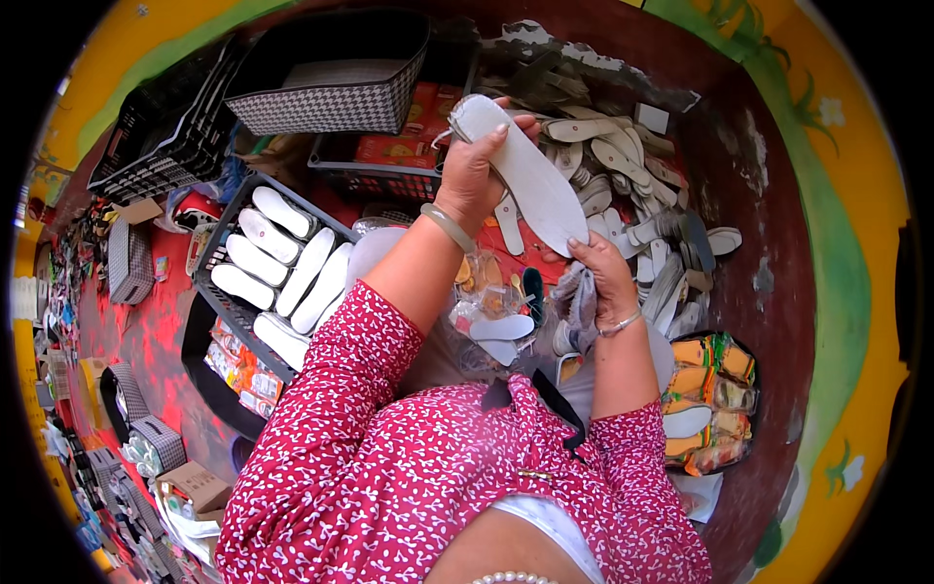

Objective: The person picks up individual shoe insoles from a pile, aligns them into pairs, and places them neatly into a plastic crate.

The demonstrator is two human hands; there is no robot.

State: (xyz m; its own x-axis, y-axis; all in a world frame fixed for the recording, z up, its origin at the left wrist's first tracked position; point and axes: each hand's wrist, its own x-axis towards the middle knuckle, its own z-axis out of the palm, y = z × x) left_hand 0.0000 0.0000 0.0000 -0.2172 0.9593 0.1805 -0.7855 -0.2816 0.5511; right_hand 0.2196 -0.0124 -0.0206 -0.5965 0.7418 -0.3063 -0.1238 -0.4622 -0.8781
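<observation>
A white insole (pixel 530 175) is held up slantwise in front of me between both hands. My left hand (pixel 475 170) is closed around its upper end, thumb on top, and a loose white thread or strip hangs off the edge there. My right hand (pixel 605 275) pinches the lower tip of the same insole. A crumpled grey cloth (pixel 579 300) hangs from or beside the right palm; which, I cannot tell. Below the hands, in my lap area, lie clear plastic bags with a pair of white insoles (pixel 501 328) and a dark green insole (pixel 532 292).
To the left, a black crate (pixel 219 255) holds several white insoles. Behind it stand a houndstooth basket (pixel 326 107) and stacked black crates (pixel 165 127). A heap of loose insoles (pixel 618 156) lies against the far wall. At right is a tray of orange packages (pixel 735 394).
</observation>
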